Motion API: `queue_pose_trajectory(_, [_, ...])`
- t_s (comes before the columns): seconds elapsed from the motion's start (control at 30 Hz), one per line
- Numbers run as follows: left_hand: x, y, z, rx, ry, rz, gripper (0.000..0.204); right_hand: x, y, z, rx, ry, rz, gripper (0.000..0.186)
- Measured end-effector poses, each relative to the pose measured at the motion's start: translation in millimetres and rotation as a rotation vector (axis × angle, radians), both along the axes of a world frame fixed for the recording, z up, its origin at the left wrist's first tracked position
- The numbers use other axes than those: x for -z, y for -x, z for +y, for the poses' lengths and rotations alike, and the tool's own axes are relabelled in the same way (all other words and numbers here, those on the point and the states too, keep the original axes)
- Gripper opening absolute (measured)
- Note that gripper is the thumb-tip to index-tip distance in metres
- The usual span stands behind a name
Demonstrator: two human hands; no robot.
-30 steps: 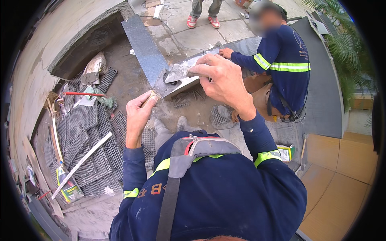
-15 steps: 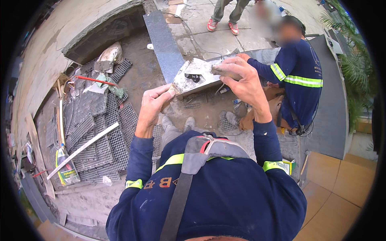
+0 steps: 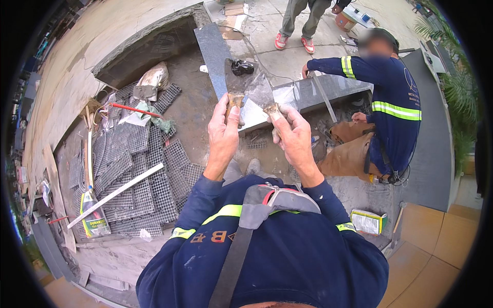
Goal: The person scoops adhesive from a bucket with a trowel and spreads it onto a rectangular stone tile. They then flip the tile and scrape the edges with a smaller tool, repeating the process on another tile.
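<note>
My left hand (image 3: 222,132) and my right hand (image 3: 294,134) are close together at the middle of the view, each gripping a worn, dirty handle of a scraper. The left scraper (image 3: 235,81) points away from me; the right scraper (image 3: 258,91) angles up and left beside it, its broad blade smeared grey. Both are over a light, mottled stone ledge (image 3: 285,94); whether they touch it I cannot tell. A black crumpled-looking object (image 3: 242,66) lies just beyond the blades, and a long speckled blue-grey slab (image 3: 208,43) extends behind the left one.
A crouching co-worker (image 3: 390,118) reaches onto the ledge at right, near a straight bar (image 3: 323,95). Another person's legs (image 3: 313,20) stand beyond. Piled mesh sheets (image 3: 128,174), a white strip (image 3: 115,195) and a red rod (image 3: 133,110) lie at left. A green-yellow package (image 3: 368,222) sits at lower right.
My hands have drawn closer together, the left moving up and right, with both scrapers now angled away from me. The view has shifted, and a straight bar now shows by the co-worker's hand.
</note>
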State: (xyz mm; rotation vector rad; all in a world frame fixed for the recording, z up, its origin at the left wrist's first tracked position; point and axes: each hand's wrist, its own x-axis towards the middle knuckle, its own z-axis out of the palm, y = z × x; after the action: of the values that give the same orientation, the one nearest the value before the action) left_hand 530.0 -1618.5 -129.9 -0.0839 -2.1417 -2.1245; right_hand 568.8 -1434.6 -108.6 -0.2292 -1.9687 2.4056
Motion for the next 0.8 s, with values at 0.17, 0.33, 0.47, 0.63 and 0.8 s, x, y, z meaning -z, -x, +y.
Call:
queue_pose_trajectory(0.17, [13.0,11.7,-4.9,0.056,0.185,0.085,0.045,2.5,18.2,-8.9,0.072,0.028,0.003,0.034])
queue_pose_trajectory(0.33, [27.0,30.1,-31.4,0.184,0.398,0.168,0.041,-3.8,57.9,-20.4,0.08,-0.031,0.048,0.037])
queue_pose_trajectory(0.47, [57.1,76.8,-74.8,0.141,0.329,-0.002,0.04,-9.6,107.4,-44.6,0.027,-0.107,0.102,0.038])
queue_pose_trajectory(0.63, [88.0,173.8,-152.6,0.105,0.152,-0.155,0.041,2.4,182.6,-95.1,0.046,-0.185,0.001,0.038])
queue_pose_trajectory(0.8, [108.3,278.9,-221.3,0.256,0.062,-0.359,0.044,25.5,259.7,-149.8,0.011,0.007,-0.084,0.042])
